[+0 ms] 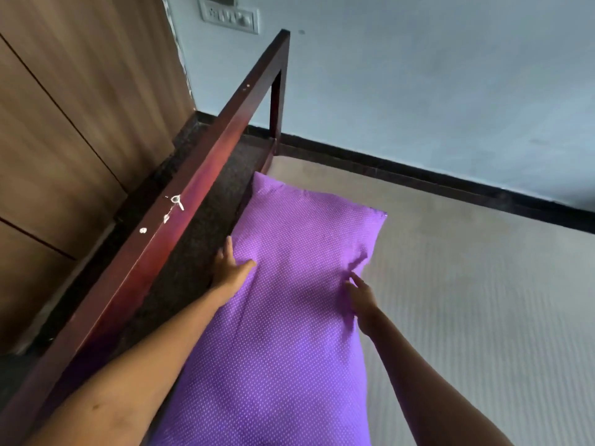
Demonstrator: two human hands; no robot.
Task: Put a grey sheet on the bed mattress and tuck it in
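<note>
One pillow [299,284], purple with small white dots, was laid lengthwise along the head end of the bed, and two hands were on it. The left hand [230,272] was set against the pillow's left edge, fingers straight and together down the side, thumb spread out flat across the top. The right hand [362,297] was placed at the opposite edge, fingers held close together and pointed forward into a small crease in the cover. Whether any fabric was pinched there could not be told. Both bare forearms were stretched out from the bottom of the view.

The mattress [483,300] was seen under and to the right of the pillow, its pale grey ribbed surface lying flat and running out to the far side by the wall. Whether that surface was the grey sheet could not be told.

One dark red wooden rail [135,278] was seen just left of the pillow, marked with a few white scuffs, and one upright post [277,101] was joined to its far end. Brown wardrobe panels [64,123] were seen beyond the rail. One switch plate [229,18] was mounted on the pale blue wall [418,75], above one black skirting strip [418,173].
</note>
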